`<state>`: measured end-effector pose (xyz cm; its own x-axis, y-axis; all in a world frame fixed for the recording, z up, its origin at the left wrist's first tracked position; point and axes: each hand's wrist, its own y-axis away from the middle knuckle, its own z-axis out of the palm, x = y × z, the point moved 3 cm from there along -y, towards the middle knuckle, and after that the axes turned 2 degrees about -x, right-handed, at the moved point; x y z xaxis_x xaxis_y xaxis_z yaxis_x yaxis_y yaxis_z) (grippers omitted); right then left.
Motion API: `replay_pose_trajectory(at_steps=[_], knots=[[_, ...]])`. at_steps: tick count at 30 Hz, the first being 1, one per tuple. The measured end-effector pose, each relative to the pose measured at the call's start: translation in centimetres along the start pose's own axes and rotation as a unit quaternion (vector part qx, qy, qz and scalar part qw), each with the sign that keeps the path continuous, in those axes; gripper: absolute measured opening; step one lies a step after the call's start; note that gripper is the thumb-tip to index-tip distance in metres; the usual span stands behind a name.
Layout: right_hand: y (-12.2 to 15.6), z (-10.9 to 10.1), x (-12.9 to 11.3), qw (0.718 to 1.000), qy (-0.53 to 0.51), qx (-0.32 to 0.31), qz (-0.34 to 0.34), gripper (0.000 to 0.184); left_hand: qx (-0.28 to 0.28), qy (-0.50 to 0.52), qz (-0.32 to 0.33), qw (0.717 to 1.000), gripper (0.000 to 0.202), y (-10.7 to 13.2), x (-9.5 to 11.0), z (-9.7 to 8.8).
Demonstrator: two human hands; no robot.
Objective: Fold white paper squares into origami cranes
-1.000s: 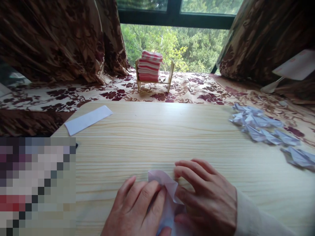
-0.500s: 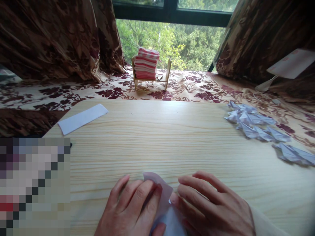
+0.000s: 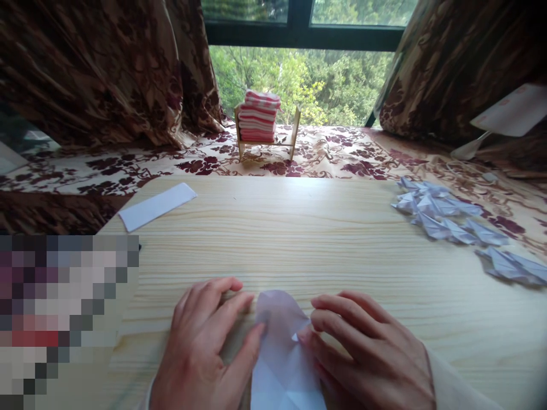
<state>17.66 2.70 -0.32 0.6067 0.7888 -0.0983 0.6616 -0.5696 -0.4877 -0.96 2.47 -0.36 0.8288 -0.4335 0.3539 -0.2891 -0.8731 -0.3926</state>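
A creased white sheet of paper (image 3: 284, 353) stands partly folded at the table's near edge, its upper end curling up. At its left side is my left hand (image 3: 205, 341), fingers spread and curved, the thumb tip at the paper's edge. My right hand (image 3: 367, 341) pinches the paper's right edge between thumb and index finger, where a small white corner is turned over. The other right fingers curl above it. The paper's lower end runs out of the picture.
Several folded white paper pieces (image 3: 444, 210) lie at the table's right. A flat white paper strip (image 3: 158, 206) rests at the back left of the wooden table (image 3: 273, 239). Beyond it, a small wooden rack (image 3: 294, 134) holds pink-and-white folded cloths (image 3: 258, 117). A blurred patch covers the lower left.
My left hand has moved off the paper to the left and opened, uncovering more of the sheet. The right hand keeps its pinch. The view has shifted slightly.
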Motion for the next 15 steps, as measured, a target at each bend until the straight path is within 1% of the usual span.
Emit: replay_pose_trajectory(at_steps=[1,4,9,14,15], knots=[[0.2,0.0,0.0,1.000,-0.005,0.019,-0.006,0.019,-0.004,0.006,-0.002,1.000,0.023,-0.1,0.2,0.2],[0.6,0.4,0.0,0.998,-0.022,0.051,0.003,0.024,-0.013,0.031,-0.001,0.999,0.019,-0.4,0.9,0.5],[0.7,0.6,-0.1,0.999,-0.029,0.037,0.000,0.019,-0.023,0.060,-0.009,0.998,0.018,-0.4,1.2,0.5],[0.7,0.4,-0.1,0.998,-0.032,0.055,0.006,0.022,0.009,0.069,-0.003,0.998,0.011,-1.0,1.1,0.3],[0.7,0.5,-0.1,0.998,-0.030,0.055,0.006,0.022,0.008,0.068,0.000,0.998,0.010,-1.1,1.2,0.4]])
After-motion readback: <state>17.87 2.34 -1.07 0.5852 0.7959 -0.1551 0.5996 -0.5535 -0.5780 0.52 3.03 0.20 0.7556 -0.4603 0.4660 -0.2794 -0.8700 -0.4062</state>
